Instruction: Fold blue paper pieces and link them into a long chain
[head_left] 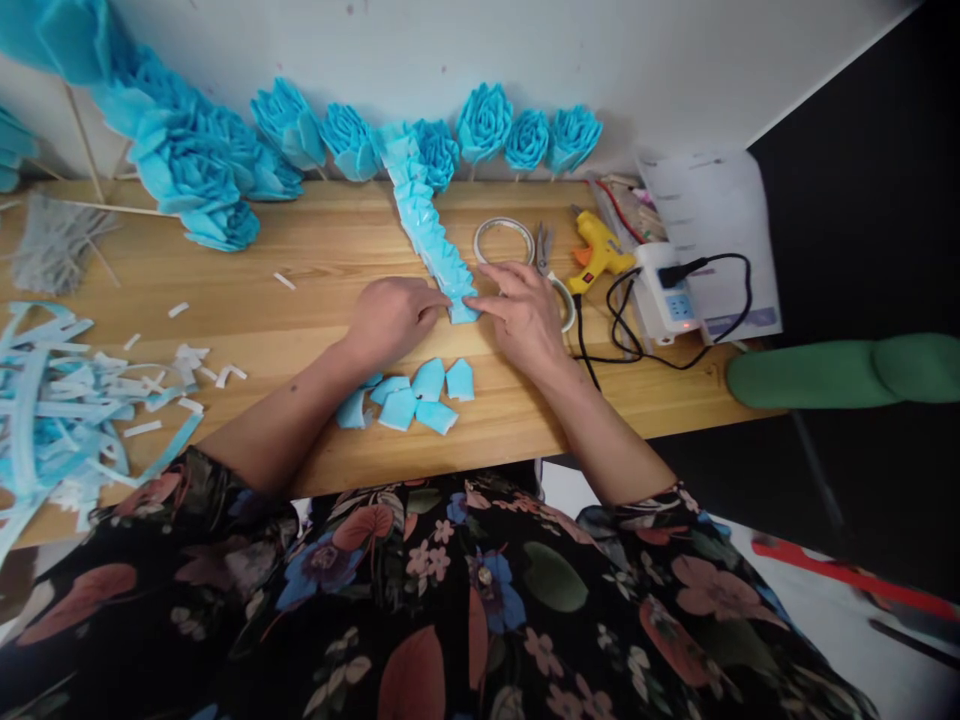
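A long strip of overlapping blue petals runs down the wooden table, its near end between my hands. My left hand is closed, with curled fingers and its fingertips pinching the left edge of that end. At the right edge, the thumb side of my right hand grips the same end, while its other fingers reach out over the table. Whether either hand has a separate petal in it is hard to make out. Several loose blue petals lie just in front of the strip, near my left wrist.
Blue fabric-like flowers stand along the wall. Right of my right hand are a tape roll, scissors, a yellow glue gun and a power strip with black cables. Blue and white scraps heap at left.
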